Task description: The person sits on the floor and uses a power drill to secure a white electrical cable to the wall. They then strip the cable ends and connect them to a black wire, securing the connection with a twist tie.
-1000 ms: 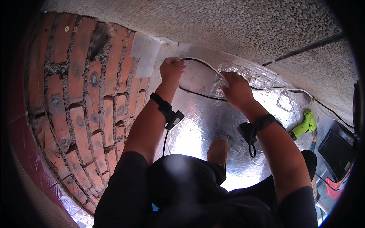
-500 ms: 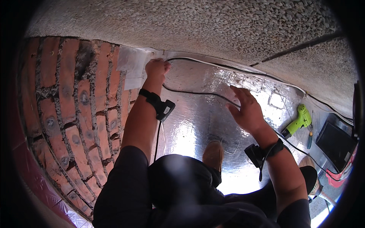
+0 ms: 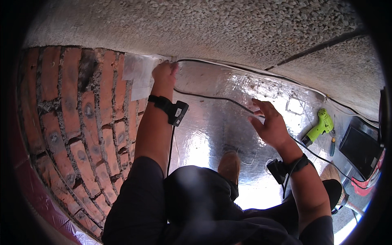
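Note:
My left hand [image 3: 164, 72] is up in the corner where the brick wall, the foil-covered sheet and the pebbled wall meet. Its fingers are curled closed at the black cable [image 3: 245, 70], which runs from there along the pebbled wall's edge; the grip is partly hidden. A second run of black cable [image 3: 206, 96] comes out beside my left wrist and crosses the silvery sheet [image 3: 200, 118]. My right hand [image 3: 270, 124] is over this run, open, thumb and fingers apart. The cable passes behind it and reappears towards the lower right. Both wrists wear strapped black devices.
A lime-green power tool [image 3: 319, 127] lies at the right beside a slim screwdriver [image 3: 332, 141]. Further right are a black flat box [image 3: 359, 146] and a red object [image 3: 362, 186]. A brush [image 3: 342, 196] lies near my leg. Rough brick [image 3: 87, 122] rises at the left.
My right hand has moved slightly right and down, with its fingers a little more bent. My left hand stays in the corner. The view has shifted slightly.

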Motion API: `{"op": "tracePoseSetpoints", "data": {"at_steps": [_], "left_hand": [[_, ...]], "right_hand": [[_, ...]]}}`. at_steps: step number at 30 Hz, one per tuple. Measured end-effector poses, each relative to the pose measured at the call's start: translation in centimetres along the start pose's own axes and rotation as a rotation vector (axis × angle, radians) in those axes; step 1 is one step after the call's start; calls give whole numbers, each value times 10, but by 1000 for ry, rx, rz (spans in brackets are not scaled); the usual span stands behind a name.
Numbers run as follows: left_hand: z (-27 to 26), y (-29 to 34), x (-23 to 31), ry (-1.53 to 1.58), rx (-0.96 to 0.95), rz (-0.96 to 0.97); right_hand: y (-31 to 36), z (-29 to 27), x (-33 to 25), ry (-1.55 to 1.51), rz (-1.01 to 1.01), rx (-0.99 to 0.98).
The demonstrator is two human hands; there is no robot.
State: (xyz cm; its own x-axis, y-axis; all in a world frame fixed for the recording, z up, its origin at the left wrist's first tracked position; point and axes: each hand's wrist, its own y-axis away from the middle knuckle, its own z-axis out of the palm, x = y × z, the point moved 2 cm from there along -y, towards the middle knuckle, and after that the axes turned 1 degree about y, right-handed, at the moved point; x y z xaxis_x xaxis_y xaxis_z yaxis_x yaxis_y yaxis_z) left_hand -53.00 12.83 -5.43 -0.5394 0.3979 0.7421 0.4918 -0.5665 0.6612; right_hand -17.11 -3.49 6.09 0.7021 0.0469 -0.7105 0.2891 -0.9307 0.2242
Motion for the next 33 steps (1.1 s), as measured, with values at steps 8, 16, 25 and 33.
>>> {"op": "tracePoseSetpoints", "data": {"at_steps": [8,16,25,33], "left_hand": [[-5,2,8,-18,-117,176],[-3,21,16,-172,-94,283],[-15,-1,11,-368,-184,482],[-18,5,18,-586,-223,574]], "right_hand": [[3,1,15,-44,4,34],[1,10,17,-122,29,-6],[-12,12,39,-62,42,-34],[-32,-9,29,211,-44,162]]}}
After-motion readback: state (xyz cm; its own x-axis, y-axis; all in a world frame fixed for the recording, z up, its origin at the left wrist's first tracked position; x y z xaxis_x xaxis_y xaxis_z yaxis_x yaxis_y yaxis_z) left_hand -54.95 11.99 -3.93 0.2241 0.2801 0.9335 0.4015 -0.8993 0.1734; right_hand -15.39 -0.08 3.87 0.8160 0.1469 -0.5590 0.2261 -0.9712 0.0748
